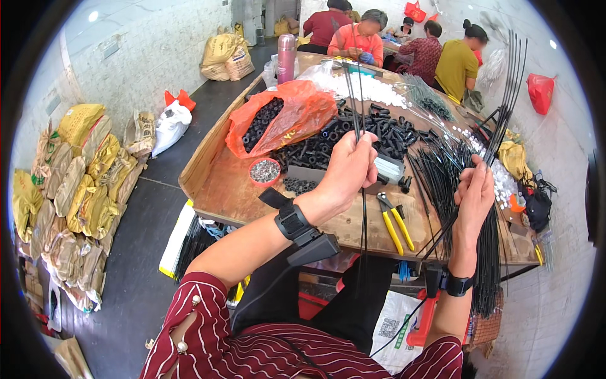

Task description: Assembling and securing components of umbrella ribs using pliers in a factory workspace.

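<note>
My left hand (346, 165) is closed, pinching a few thin black rods (364, 221) upright over the table's near edge. On the right, my right hand (475, 194) grips a fuller bunch of similar thin black rods (507, 104), which fans upward. Below and beside that hand, a thick pile of black rods (442, 174) lies on the wooden table (211, 183) and hangs over its edge. Pliers with yellow handles (396, 221) rest between my hands. Beyond my left hand spreads a heap of black plastic fittings (385, 132).
An orange plastic bag (297, 114) of black parts and a red dish (264, 171) of small metal pieces sit left of my left hand. A pink thermos (286, 60) stands behind. Several people work at the far end. Stacked sacks (76, 183) line the left wall.
</note>
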Available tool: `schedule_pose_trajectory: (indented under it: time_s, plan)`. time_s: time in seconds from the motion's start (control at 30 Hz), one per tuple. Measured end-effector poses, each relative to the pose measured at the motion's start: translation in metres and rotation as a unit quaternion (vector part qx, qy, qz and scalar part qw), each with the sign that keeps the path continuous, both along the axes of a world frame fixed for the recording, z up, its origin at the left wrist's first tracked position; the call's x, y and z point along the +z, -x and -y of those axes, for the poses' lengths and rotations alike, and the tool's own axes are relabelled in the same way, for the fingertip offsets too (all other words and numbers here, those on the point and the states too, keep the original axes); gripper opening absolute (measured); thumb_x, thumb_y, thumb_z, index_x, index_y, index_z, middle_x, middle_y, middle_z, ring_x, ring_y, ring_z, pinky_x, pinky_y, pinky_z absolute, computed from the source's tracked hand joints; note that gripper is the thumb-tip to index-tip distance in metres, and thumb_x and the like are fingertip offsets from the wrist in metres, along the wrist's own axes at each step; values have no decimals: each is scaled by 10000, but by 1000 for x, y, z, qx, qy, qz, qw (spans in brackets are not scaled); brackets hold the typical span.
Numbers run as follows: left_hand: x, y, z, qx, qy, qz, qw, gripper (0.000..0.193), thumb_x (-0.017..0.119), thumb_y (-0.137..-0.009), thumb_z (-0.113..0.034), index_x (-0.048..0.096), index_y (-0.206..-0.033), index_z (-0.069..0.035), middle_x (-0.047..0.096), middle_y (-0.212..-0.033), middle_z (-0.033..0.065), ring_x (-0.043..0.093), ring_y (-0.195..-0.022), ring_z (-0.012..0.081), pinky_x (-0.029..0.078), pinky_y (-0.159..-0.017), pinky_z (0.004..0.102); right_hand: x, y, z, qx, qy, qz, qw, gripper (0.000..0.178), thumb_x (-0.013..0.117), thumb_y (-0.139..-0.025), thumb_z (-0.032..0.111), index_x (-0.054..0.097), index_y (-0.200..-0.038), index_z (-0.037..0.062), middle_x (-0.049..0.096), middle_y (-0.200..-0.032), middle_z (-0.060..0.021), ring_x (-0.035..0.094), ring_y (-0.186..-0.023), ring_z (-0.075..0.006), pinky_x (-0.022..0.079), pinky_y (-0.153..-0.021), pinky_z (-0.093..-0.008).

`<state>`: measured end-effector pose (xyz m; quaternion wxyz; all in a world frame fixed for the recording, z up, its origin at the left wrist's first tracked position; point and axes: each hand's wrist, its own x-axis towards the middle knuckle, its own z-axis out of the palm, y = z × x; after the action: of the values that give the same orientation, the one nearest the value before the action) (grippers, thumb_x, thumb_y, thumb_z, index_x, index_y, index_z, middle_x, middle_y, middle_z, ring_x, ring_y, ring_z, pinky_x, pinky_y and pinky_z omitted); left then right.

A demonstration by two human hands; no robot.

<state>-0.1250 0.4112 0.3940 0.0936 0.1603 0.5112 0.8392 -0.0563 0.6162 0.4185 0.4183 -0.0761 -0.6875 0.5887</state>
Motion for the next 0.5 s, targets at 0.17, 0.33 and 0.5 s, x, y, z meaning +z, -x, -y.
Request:
schedule_pose_trajectory:
  time_s: [0.17,0.33,0.5]
  plan:
    - [0,-1,1,-31,-6,1,999,197,362,-1009,-201,461,-1058,-37,423,-697,-6,442,-507,86,310,-437,229,-14,-7,21,118,35,60,991,293,420,-1006,264,519,-1181,51,533,-726,22,325,-490,7,250,-414,-159]
    - [1,-6,-8,-16,-18,18,1000,184,359,-1009,-197,463,-1027,-46,421,-694,-11,430,-514,82,300,-435,224,-35,-10,35,182,85,83,976,191,433,-995,233,503,-1063,68,592,-718,-16,299,-438,18,218,-392,-157]
    - [11,-10,-10,-15,-14,19,1000,166,435,-994,-209,475,-1003,-48,431,-685,-17,409,-491,65,284,-427,216,-48,-11,62,233,100,117,960,234,407,-1004,228,547,-990,40,597,-732,-18,333,-464,-2,249,-397,-171]
